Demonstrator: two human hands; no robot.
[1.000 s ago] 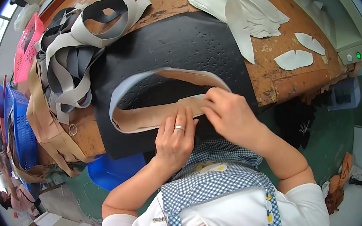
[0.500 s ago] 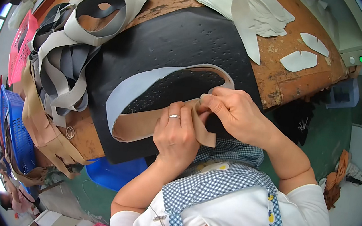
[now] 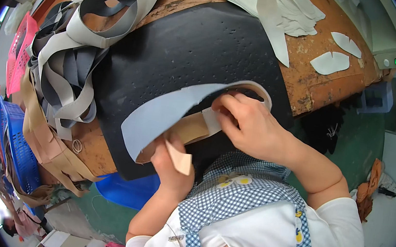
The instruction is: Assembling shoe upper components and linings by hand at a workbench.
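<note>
A looped strip of leather-like material (image 3: 157, 114), grey-blue on one face and tan on the other, stands on edge over a black mat (image 3: 183, 39). My left hand (image 3: 171, 169) is closed round the near left part of the strip, with a short tan end (image 3: 180, 159) sticking out by the thumb. My right hand (image 3: 252, 122) is at the right part of the loop, fingers bent and pinching by a pale section (image 3: 211, 120) of the strip. My right fingertips are partly hidden.
A tangle of grey strips (image 3: 78, 36) and some tan strips (image 3: 43, 130) lie at the left. White cut pieces (image 3: 293, 12) are piled at the far right on the wooden table (image 3: 308, 94). Blue (image 3: 22, 147) and pink (image 3: 19, 52) baskets stand at the left edge.
My left hand has moved left and turned over, taking the tan end with it. My right hand has shifted slightly, and the loop has twisted, its blue-grey face now facing up.
</note>
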